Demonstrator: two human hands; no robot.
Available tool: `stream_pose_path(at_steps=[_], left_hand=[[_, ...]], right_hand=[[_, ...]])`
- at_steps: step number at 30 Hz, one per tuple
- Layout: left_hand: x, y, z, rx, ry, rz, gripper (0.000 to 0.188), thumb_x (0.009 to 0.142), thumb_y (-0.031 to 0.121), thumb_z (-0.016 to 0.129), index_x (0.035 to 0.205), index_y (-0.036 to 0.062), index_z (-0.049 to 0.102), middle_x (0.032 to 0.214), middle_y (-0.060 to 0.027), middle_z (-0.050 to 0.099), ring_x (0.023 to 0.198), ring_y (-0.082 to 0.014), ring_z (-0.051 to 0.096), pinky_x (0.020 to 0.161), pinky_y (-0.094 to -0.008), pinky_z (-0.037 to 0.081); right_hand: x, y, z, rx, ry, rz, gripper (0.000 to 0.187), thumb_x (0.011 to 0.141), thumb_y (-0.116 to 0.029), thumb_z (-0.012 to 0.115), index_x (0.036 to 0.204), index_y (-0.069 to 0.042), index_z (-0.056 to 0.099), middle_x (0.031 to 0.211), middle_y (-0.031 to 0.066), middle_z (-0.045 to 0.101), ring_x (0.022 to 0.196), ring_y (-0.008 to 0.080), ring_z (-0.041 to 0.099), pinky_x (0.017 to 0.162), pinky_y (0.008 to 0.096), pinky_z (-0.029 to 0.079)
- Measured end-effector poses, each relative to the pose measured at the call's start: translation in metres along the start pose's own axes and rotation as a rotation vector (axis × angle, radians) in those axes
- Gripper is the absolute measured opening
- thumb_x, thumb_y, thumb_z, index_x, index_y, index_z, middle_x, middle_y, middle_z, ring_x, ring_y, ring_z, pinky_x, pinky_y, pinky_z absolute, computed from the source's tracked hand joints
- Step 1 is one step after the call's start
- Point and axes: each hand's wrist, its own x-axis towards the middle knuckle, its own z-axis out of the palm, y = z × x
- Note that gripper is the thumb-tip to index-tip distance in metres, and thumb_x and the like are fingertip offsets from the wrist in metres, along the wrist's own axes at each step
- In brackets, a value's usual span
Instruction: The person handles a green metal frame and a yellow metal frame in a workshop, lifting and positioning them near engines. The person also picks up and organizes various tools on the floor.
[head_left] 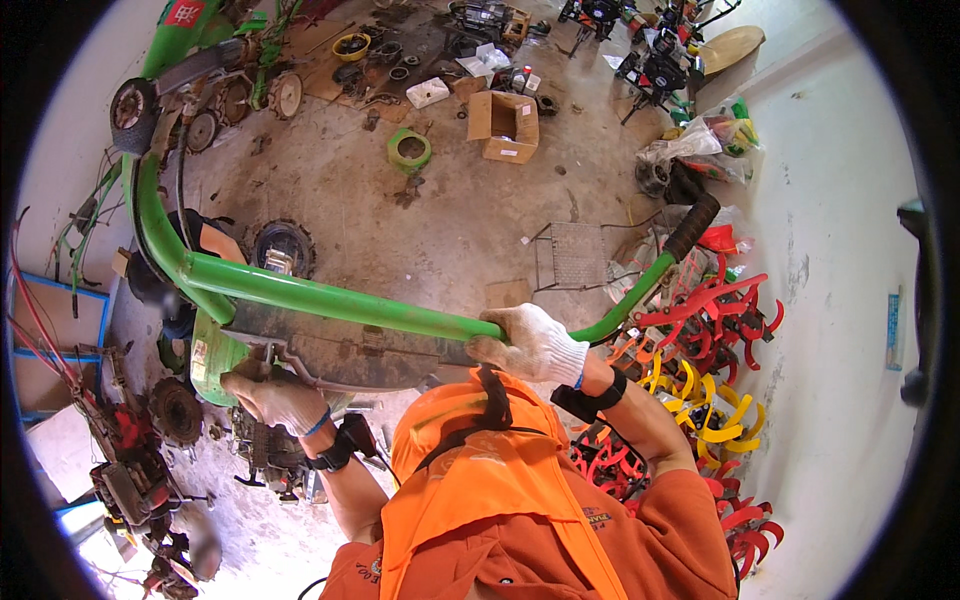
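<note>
**Right hand around the green bar, left hand at the panel beneath it**

My gloved right hand (pixel 530 343) is wrapped around the long green handlebar (pixel 330 303), fingers closed on the tube near the bend where it rises to its black grip (pixel 692 228). The handlebar lies across in front of me, above the floor (pixel 470 220); its other side runs up to a second rubber grip (pixel 133 108) at my far left.

My gloved left hand (pixel 275 400) is lower, fingers bent at the near edge of the dirt-streaked dark panel (pixel 370 352), beside the green housing (pixel 212 358). I cannot tell whether those fingers pinch something there or only press against it.

I judge the step in hand to be steadying or positioning the machine by its handlebar while my left hand works at the lower part. The next move, as I read it, calls for a firm right grip so the bar does not swing, and for a sure hold with the left before any weight shifts.

Another person (pixel 148 285) is low down beyond the bar on my left, so any swing that way needs care. Red curved blades (pixel 745 310) and yellow curved blades (pixel 720 425) lie near my right elbow.
</note>
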Motion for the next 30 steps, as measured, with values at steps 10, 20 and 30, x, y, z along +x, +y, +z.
stream_pose_path(at_steps=[10,20,30], left_hand=[[0.002,-0.002,0.0,0.026,-0.017,0.038,0.052,0.112,0.055,0.057,0.096,0.006,0.061,0.094,-0.0088,0.064,0.081,-0.0214,0.059,0.068,-0.0363,0.052],[-0.002,0.006,-0.003,0.137,-0.113,0.024,0.049,0.116,0.053,0.044,0.112,0.007,0.061,0.104,-0.0085,0.063,0.087,-0.0211,0.058,0.075,-0.0351,0.052],[0.018,-0.004,-0.042,0.595,-0.37,0.304,0.052,0.107,0.03,0.065,0.147,-0.0003,0.052,0.14,-0.0191,0.061,0.121,-0.033,0.064,0.102,-0.0501,0.055]], right_hand=[[-0.003,0.0,0.003,0.006,0.073,-0.025,0.034,0.101,-0.036,0.075,0.107,-0.002,0.075,0.083,0.0162,0.077,0.078,0.0288,0.076,0.075,0.0419,0.058],[-0.003,-0.005,0.006,-0.072,0.141,-0.03,0.033,0.1,-0.038,0.076,0.104,-0.005,0.075,0.074,0.0134,0.072,0.07,0.0298,0.075,0.069,0.0415,0.057],[-0.004,-0.011,-0.001,-0.056,0.083,-0.021,0.038,0.101,-0.045,0.074,0.105,-0.006,0.076,0.077,0.0165,0.073,0.075,0.0329,0.075,0.071,0.0442,0.057]])
